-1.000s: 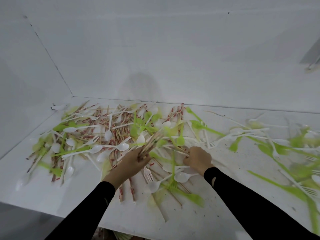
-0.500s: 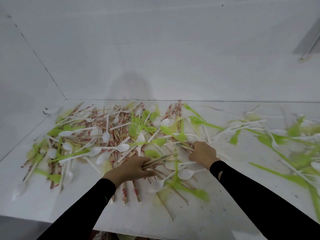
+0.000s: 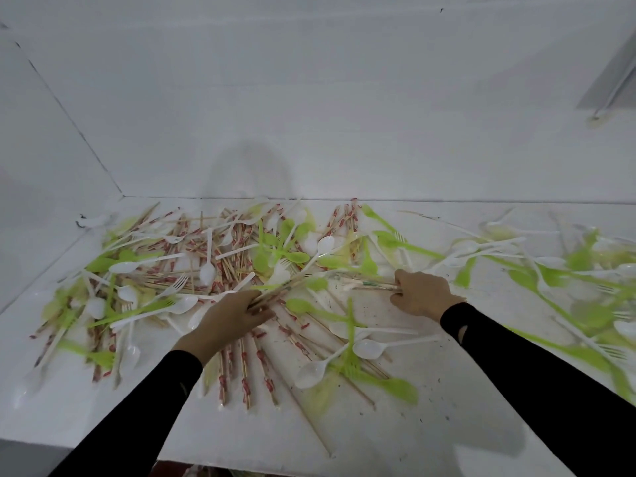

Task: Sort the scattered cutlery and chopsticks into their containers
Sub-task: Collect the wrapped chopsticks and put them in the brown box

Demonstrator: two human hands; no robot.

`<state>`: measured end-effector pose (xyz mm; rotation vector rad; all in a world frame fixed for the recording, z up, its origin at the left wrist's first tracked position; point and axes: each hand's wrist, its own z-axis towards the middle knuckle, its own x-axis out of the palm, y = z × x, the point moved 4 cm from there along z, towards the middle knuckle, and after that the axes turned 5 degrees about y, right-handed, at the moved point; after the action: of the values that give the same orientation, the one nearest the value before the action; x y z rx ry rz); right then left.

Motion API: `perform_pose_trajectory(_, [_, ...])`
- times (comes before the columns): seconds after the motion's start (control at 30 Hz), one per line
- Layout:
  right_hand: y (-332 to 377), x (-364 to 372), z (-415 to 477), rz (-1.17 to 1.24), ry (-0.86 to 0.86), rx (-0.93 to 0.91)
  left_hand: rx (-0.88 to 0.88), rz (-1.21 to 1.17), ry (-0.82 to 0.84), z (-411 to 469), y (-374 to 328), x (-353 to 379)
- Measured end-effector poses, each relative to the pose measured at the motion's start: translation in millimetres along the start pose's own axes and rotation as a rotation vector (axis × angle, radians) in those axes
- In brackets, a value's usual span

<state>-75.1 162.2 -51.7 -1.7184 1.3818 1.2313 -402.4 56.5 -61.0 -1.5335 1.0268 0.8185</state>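
Observation:
A wide heap of scattered cutlery covers the white table (image 3: pixel 447 425): white plastic spoons (image 3: pixel 368 348), green plastic forks and spoons (image 3: pixel 406 247), and wooden chopsticks in red-printed wrappers (image 3: pixel 246 376). My left hand (image 3: pixel 229 320) grips a bundle of bare wooden chopsticks (image 3: pixel 280 290) that points up and to the right. My right hand (image 3: pixel 421 294) holds a few chopsticks (image 3: pixel 370 285) near the middle of the heap, their ends pointing left. No containers are in view.
White walls close off the back and the left side of the table. More green and white cutlery (image 3: pixel 568 270) spreads to the right edge of the view. The table's near edge (image 3: pixel 241 468) runs along the bottom.
My right hand has moved right and pulled a few chopsticks out of the heap. My left hand has kept its bundle, which has swung from tilted to flat and back to tilted up-right.

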Motion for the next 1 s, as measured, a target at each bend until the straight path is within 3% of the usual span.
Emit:
perform_pose_trajectory(0.17, [-12.0,-10.3,-10.7,0.035,0.096,-0.113,0.141,-0.221,0.092,-0.7,-43.8,22.0])
perform_pose_trajectory(0.3, [-14.4,-2.4,-19.7,0.016,0.141,-0.162,0.131,-0.361,0.297,-3.1,-73.7,50.9])
perform_pose_trajectory(0.47, [-22.4,14.4,-34.9,0.377,0.304,-0.182,0.147,-0.216,0.323,0.8,-88.2,71.5])
perform_pose_trajectory(0.63, [-26.1,24.3,-49.8,0.703,0.394,-0.097,0.205,-0.163,0.246,17.1,-103.1,65.3])
perform_pose_trajectory(0.87, [-17.3,24.2,-46.2,0.807,0.281,-0.077,0.133,-0.022,-0.009,66.1,-113.2,26.9])
perform_pose_trajectory(1.0, [-11.1,35.8,-50.2,0.804,0.279,-0.108,0.065,-0.058,-0.164,72.5,-96.0,12.5])
